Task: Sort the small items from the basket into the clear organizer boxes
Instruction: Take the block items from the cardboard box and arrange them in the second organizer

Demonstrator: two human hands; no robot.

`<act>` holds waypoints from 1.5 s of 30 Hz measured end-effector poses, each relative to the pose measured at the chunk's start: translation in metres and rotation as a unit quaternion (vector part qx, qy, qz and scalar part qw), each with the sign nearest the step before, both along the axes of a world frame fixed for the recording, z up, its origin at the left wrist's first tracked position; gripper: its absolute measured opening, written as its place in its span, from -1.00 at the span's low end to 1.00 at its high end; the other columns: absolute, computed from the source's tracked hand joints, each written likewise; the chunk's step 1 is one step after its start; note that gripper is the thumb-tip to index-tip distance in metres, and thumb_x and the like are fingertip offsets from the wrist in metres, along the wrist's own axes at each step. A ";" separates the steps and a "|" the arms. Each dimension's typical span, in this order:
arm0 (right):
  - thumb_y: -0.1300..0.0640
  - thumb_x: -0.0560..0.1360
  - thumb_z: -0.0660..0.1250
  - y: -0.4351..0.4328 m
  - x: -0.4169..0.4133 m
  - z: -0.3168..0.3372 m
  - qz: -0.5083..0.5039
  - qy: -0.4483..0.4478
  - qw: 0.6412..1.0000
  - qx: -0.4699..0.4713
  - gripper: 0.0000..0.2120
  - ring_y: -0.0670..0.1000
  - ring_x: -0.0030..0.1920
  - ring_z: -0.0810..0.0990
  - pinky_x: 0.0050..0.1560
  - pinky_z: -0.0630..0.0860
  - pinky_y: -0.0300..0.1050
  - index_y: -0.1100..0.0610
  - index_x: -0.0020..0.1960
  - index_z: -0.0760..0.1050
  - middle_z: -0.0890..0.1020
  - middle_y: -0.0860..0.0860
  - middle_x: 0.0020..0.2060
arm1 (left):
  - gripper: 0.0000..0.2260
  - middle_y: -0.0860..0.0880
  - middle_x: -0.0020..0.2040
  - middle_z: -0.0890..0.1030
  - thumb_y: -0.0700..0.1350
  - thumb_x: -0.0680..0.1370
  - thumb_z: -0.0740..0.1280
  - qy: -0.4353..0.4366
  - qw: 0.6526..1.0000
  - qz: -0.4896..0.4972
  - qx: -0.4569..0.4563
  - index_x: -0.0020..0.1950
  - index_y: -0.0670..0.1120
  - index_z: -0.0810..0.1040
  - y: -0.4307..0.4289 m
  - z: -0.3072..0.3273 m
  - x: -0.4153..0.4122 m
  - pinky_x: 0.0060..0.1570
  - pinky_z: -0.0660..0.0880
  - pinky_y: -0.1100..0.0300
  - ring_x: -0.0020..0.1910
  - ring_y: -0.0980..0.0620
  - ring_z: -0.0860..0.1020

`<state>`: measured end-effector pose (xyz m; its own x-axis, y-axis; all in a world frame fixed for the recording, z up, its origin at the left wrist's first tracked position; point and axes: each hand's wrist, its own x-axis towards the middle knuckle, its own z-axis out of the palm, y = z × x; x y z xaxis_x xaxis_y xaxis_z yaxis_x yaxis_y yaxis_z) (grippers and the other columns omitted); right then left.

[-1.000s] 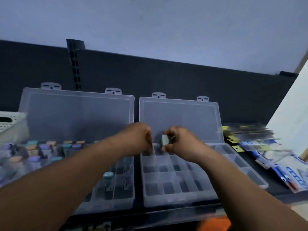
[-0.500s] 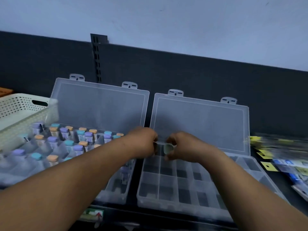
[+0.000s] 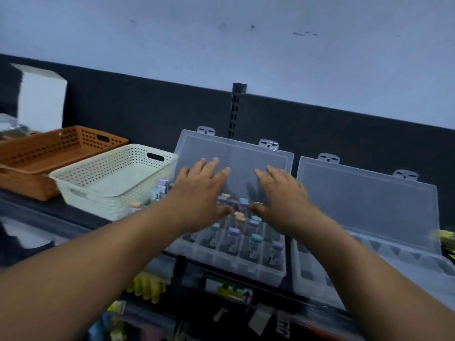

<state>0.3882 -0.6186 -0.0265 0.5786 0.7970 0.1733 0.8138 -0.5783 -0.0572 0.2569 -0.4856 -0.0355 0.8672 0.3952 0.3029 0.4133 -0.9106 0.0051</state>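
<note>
The white basket [image 3: 98,200], left of centre, looks empty; the left hand [image 3: 199,193], grip wide and holding nothing, hovers over probably light, slick capped vials [image 3: 256,239] standing in the centre organizer box [image 3: 246,269], best pinched at the caps, the right hand [image 3: 283,198] likewise wide.

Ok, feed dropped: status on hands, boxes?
Left hand, right hand open at left organizer lid. Vials inside. White basket looks empty. Nothing blocking.

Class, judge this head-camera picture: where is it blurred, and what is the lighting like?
Head view: dim, bluish light; left hand, right hand and the white box at far left are smeared by motion; capped vials read fairly clearly.
</note>
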 end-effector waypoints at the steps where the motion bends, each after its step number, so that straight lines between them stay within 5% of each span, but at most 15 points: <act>1: -0.26 0.52 0.22 0.010 -0.012 0.001 0.008 0.001 1.000 0.001 -0.22 0.10 0.56 -0.06 0.52 -0.03 0.13 -0.04 0.57 -0.07 -0.02 0.01 0.57 | -0.21 -0.08 0.58 -0.03 0.33 0.48 0.21 -0.007 1.000 0.006 0.005 0.56 0.02 -0.03 0.008 0.001 -0.015 0.47 0.01 -0.05 0.54 -0.10 -0.04; 19: -0.29 0.53 0.14 0.175 -0.233 0.007 0.121 -0.005 0.992 0.026 -0.27 0.07 0.55 -0.05 0.51 0.00 0.12 -0.03 0.57 -0.03 0.01 -0.01 0.57 | -0.22 -0.04 0.58 -0.09 0.32 0.50 0.18 0.011 0.994 0.104 -0.016 0.56 0.03 -0.08 0.149 0.015 -0.264 0.47 -0.06 -0.05 0.54 -0.07 -0.11; 37: -0.24 0.53 0.20 0.381 -0.247 0.026 0.296 0.074 0.952 0.034 -0.27 0.02 0.54 0.04 0.51 0.09 0.09 0.00 0.57 0.00 0.07 -0.01 0.56 | -0.22 -0.02 0.57 0.03 0.32 0.48 0.21 -0.007 0.968 0.249 -0.035 0.56 0.06 -0.06 0.317 0.025 -0.307 0.48 0.04 -0.08 0.53 -0.04 0.03; 45: -0.22 0.54 0.23 0.467 -0.245 0.028 0.341 0.086 0.936 -0.005 -0.29 0.04 0.52 0.13 0.47 0.19 0.04 -0.02 0.56 0.03 0.08 -0.04 0.56 | -0.22 -0.06 0.57 0.01 0.24 0.50 0.27 -0.047 0.941 0.309 -0.127 0.57 0.00 -0.03 0.405 0.013 -0.326 0.47 0.12 0.04 0.53 -0.05 0.09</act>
